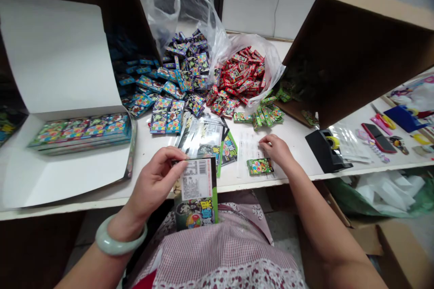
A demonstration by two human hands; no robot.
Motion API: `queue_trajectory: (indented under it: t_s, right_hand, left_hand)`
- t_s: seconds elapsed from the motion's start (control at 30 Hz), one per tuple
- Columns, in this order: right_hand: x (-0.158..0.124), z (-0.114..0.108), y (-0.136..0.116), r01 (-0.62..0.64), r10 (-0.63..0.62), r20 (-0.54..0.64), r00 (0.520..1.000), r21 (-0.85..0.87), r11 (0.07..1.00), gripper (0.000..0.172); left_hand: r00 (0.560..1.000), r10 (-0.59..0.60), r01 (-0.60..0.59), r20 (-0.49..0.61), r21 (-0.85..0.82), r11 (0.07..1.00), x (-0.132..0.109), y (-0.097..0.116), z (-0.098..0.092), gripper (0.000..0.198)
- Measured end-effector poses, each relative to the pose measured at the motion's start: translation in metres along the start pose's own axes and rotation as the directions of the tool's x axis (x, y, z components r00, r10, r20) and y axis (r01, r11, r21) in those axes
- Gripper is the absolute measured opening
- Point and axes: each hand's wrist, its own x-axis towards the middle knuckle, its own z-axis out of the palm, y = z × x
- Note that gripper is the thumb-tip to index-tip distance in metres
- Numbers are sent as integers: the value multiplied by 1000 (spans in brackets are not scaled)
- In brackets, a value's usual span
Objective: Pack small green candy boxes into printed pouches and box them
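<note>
**Green packet (196, 189) pinched in my left hand (156, 185)**

My left hand is closed in a pinch on the packet's top corner, fingers curled over the front and the thumb out of my view. The packet stands upright just past the edge of the bench (291, 144), its white barcode label (196, 179) facing me and its lower end hanging in front of a pink gingham apron (220, 253). A pale jade bangle (120, 237) sits on that wrist.

My right hand (276, 149) has its fingers curled down on a clear sleeve (249, 153). I can't tell from this feed whether they are gripping it or only resting there. A small green box (259, 166) lies on the sleeve, just below those fingers.

Between the hands is a heap of filled sleeves (206, 140). Behind them, blue packets (145, 83) and dark packets (190, 65) are piled on the bench, red packets (237, 79) sit in a clear plastic bag (267, 58), and green packets (264, 115) spill from a tipped cardboard box (352, 49). Stacked packets (79, 133) lie in an open white carton (57, 54) to my left. To my right are a black tape dispenser (325, 149) and a phone (378, 137).
</note>
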Motion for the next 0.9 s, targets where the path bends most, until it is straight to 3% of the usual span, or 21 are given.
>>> queue_trajectory:
  t_s: [0.13,0.2,0.33,0.43,0.57,0.63,0.9]
  right_hand:
    - [-20,-28,-39,49,-54,31,998,148,988,13]
    - [-27,-42,-78,122,-176,115,978,373,920,15]
    - [-29,-50,-163,177,-442,330,834,599,781,15]
    - [-22,-41,-204,198,-518,435,737,594,780,11]
    - [-12,-26,-221,226,-513,550,659,506,832,11]
    - [-9,-22,-221,213,-494,583,645,484,849,12]
    - [-11,-10,-218,231,-478,509,716,474,850,14]
  left_hand:
    - [1000,17,-17,21,-15,1000,-1,0,5,6]
    - [999,27,-27,24,-33,999,-2,3,8,5]
    - [999,26,-24,33,-56,998,-3,7,12,2]
    - [999,31,-29,42,-52,998,-5,9,10,2]
    - [999,30,-26,45,-96,995,-6,11,7,4]
    - [999,18,-13,43,-113,993,-6,11,6,6]
    - [1000,16,-16,-5,-105,994,-3,7,11,16]
